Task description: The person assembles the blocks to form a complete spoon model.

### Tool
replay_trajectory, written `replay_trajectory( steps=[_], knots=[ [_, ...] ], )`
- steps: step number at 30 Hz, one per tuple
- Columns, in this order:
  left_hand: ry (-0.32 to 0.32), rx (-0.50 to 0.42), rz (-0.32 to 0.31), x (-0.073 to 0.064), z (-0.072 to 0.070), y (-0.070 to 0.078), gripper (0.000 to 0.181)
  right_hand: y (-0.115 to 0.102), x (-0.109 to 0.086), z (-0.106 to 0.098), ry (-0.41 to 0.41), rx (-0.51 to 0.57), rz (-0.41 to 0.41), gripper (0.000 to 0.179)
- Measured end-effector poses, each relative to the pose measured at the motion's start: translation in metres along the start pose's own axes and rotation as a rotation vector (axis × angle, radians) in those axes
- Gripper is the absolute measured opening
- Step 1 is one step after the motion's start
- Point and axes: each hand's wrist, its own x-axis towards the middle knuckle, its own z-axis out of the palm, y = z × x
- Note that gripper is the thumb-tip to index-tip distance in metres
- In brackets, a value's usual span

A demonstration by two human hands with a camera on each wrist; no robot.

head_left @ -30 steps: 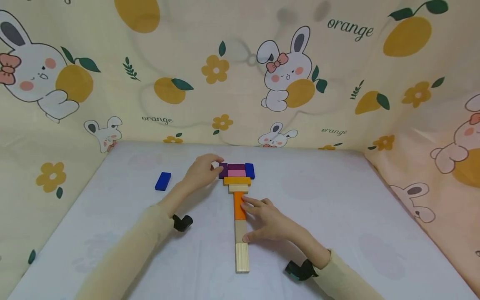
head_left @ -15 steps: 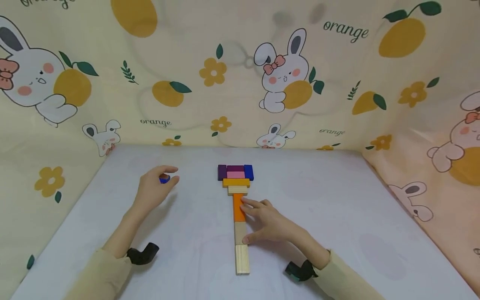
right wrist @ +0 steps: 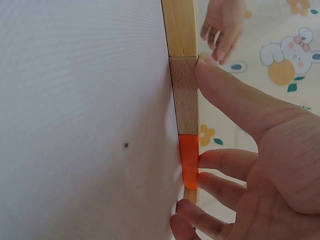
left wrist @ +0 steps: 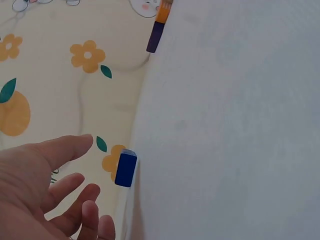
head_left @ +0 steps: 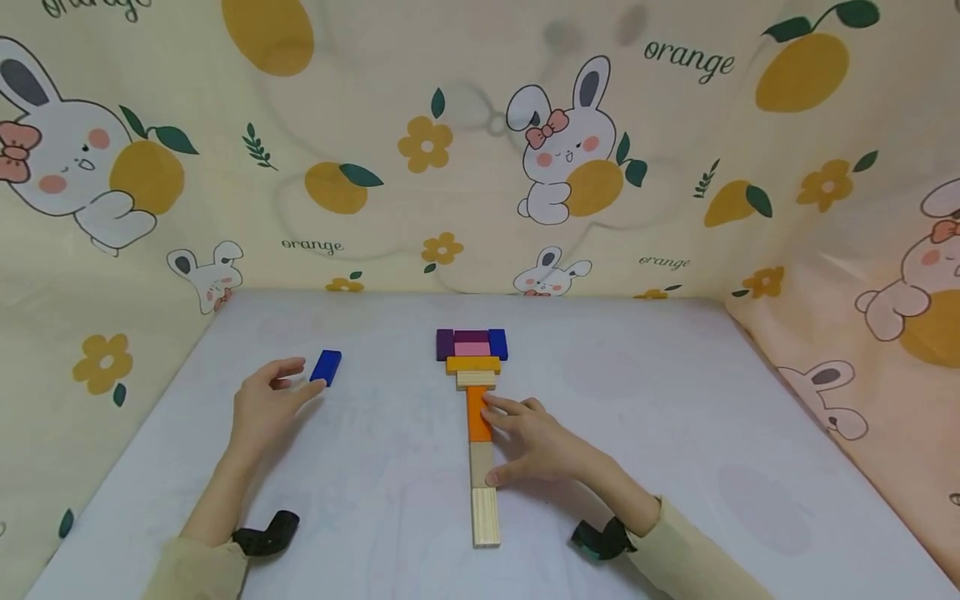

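Note:
In the head view my left hand [head_left: 266,408] is just left of a loose blue block [head_left: 326,367], thumb and fingers spread. A gap shows between the fingers and that block [left wrist: 126,169] in the left wrist view. My right hand [head_left: 540,446] lies along a line of flat blocks. Its fingertips touch the orange block [head_left: 477,408] and its thumb the tan wooden block [head_left: 482,464]. A pale wooden block [head_left: 485,517] forms the near end. Beyond the orange one are thin pale wood [head_left: 476,378] and a yellow block [head_left: 473,364].
At the far end, a pink block [head_left: 472,348] and a purple block [head_left: 471,336] sit between a dark purple block [head_left: 445,344] and another blue block [head_left: 498,344]. A white cloth covers the table [head_left: 637,400]; a rabbit-print curtain [head_left: 465,192] hangs behind.
My left hand has left the dark purple block, moved left over the loose blue block, then drawn back to its left side. The right hand stays in place.

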Motion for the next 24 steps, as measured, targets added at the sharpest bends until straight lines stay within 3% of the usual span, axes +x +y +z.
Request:
replay_trajectory(
  steps=[6,18,24],
  knots=[
    [-0.015,-0.013,0.001,0.006,0.006,-0.004,0.057,0.002,0.0,0.001,0.0,-0.003,0.0,0.092],
    [-0.038,-0.013,-0.088,0.021,0.016,-0.007,0.061,0.002,0.0,0.0,-0.003,-0.014,-0.006,0.092],
    [0.01,0.011,-0.138,0.025,0.023,-0.004,0.05,0.002,0.001,0.0,-0.002,-0.02,-0.007,0.093]
  ],
)
